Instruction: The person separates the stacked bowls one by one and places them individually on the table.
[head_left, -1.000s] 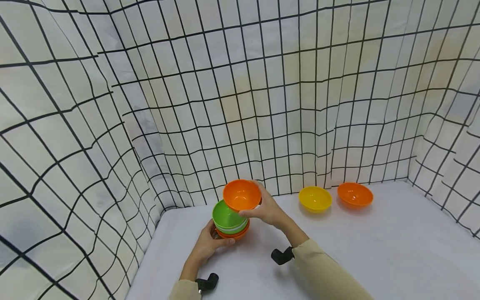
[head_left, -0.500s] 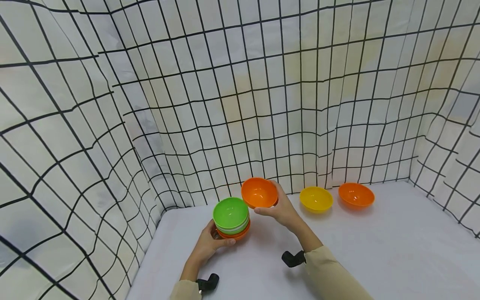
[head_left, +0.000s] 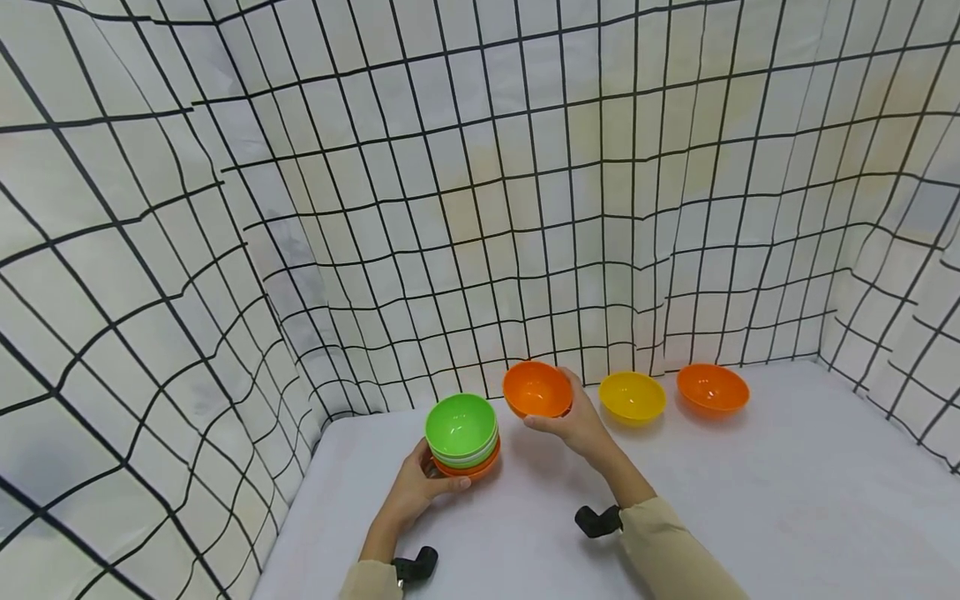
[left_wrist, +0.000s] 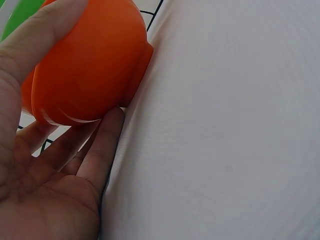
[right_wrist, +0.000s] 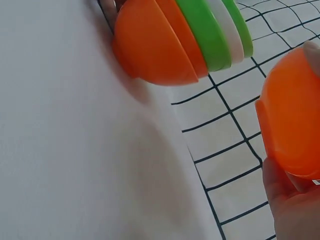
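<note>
A stack of nested bowls stands on the table, with a green bowl (head_left: 461,423) on top, a white and another green one under it, and orange bowls (right_wrist: 155,42) at the bottom. My left hand (head_left: 417,485) grips the stack low on its left side, thumb in front; in the left wrist view its fingers (left_wrist: 102,150) curl beneath the orange bowl (left_wrist: 95,60). To the right of the stack, my right hand (head_left: 576,421) holds a single orange bowl (head_left: 537,389) by its right side, thumb at the near side. This bowl is off the table, apart from the stack.
A yellow bowl (head_left: 632,398) and another orange bowl (head_left: 712,389) sit upright at the back right of the white table (head_left: 750,500). Behind and to the left rises a white wall cloth (head_left: 480,208) with black grid lines.
My right hand has carried the orange bowl from over the stack to the right, away from it and slightly lower at the end. My left hand has stayed on the stack.
</note>
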